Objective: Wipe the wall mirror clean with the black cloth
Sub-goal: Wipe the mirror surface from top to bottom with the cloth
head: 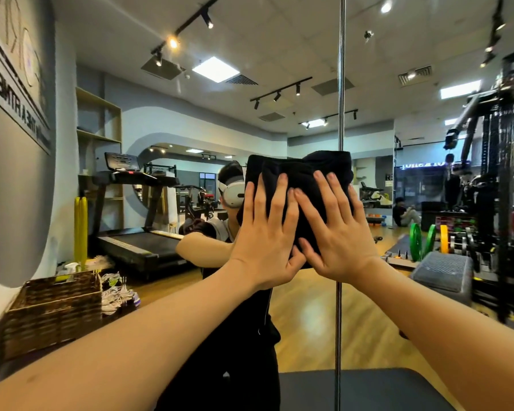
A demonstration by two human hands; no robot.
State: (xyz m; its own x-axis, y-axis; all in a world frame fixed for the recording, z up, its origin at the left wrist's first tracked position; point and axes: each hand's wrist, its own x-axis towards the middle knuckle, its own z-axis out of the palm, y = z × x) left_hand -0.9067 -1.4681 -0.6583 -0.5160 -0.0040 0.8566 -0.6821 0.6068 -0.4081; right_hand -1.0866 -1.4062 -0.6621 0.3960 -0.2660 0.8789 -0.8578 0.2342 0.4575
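The wall mirror [294, 93] fills most of the view and reflects a gym. A folded black cloth [300, 170] lies flat against the glass at about head height, just left of the vertical metal seam [341, 84]. My left hand [267, 232] presses on the cloth's left part with straight, spread fingers. My right hand [339, 229] presses on its right part the same way, fingers fanned upward. The two hands sit side by side with their thumbs meeting below the cloth. My reflection stands behind the cloth, mostly hidden by it.
A woven basket [54, 310] sits at the lower left by the wall, with a spray bottle [70, 268] behind it. A dark mat or bench edge [353, 387] lies below. Treadmill, weight plates and a rack appear only as reflections.
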